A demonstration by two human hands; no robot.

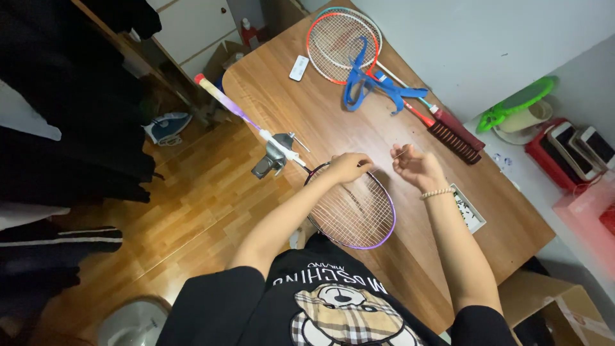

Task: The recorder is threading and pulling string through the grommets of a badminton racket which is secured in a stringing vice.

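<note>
I see the purple-rimmed racket (356, 214) flat on the wooden table (288, 102), head toward me; my left hand (349, 168) is clamped on its frame top at 12 o'clock, and my right hand (415, 165), at 2 o'clock off the head, pinches a thin string end (400, 152). A metal clamp tool (274, 157) sits on the pale shaft at 10 o'clock. Two stacked rackets (343, 45) under a blue strap (365, 83) lie at 12, a flat white card (298, 68) just left of them.

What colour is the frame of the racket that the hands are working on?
The racket frame is purple, darker near the left hand. The head view shows it best.
</note>
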